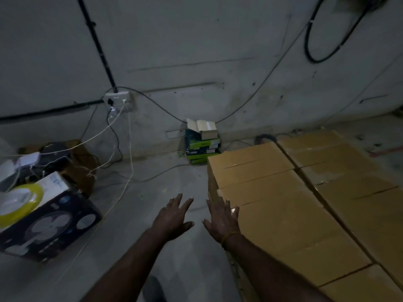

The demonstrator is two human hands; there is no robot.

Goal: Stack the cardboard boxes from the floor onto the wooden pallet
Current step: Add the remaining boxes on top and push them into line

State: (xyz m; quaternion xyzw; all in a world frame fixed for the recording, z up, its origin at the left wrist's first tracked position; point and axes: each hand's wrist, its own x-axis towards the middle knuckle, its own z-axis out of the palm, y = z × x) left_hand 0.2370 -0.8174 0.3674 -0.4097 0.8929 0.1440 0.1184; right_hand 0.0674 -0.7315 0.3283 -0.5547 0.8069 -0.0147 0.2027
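Note:
Several brown cardboard boxes stand packed side by side in a flat layer on the right, their taped tops level. The pallet under them is hidden. My left hand hovers over the bare grey floor with its fingers spread, holding nothing. My right hand, with a yellow band at the wrist, reaches out with straight fingers at the near left corner of the box stack; its fingertips lie over the edge of a box top. Whether they touch it I cannot tell.
A dark fan carton with a yellow-green tape roll on it lies at the left. Small green boxes are piled against the far wall. Cables trail from a wall socket across the floor.

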